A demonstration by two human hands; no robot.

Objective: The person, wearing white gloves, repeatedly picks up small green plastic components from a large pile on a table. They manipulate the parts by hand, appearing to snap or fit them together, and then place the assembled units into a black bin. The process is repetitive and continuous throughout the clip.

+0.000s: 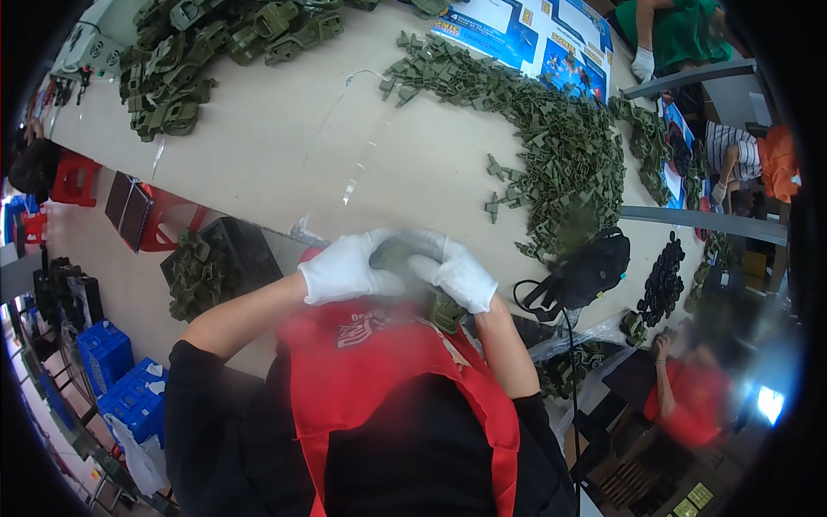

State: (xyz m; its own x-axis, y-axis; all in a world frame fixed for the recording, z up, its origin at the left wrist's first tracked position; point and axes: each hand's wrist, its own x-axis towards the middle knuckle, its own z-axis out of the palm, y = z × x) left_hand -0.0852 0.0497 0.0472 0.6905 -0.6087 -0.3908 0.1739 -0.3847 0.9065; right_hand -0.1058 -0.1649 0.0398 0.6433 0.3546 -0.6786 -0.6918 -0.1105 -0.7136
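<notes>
In white gloves, my left hand point(345, 269) and my right hand point(461, 274) meet at the near edge of the table, in front of my red apron point(362, 379). Both are curled round an olive-green plastic part point(394, 253), which is blurred and mostly covered by the gloves. Just below my right hand shows another olive-green piece point(446, 314); I cannot tell whether it joins the held one. Beyond my hands on the right lies a wide heap of small olive-green plastic parts point(564, 164).
Larger green toy vehicle bodies point(177, 65) are piled at the far left. A black bag point(590, 271) rests right of my hands. Left of me, a dark bin point(245, 246) stands by more green parts. Co-workers sit right, one in a red shirt point(693, 396). Blue crates point(133, 396) stand lower left.
</notes>
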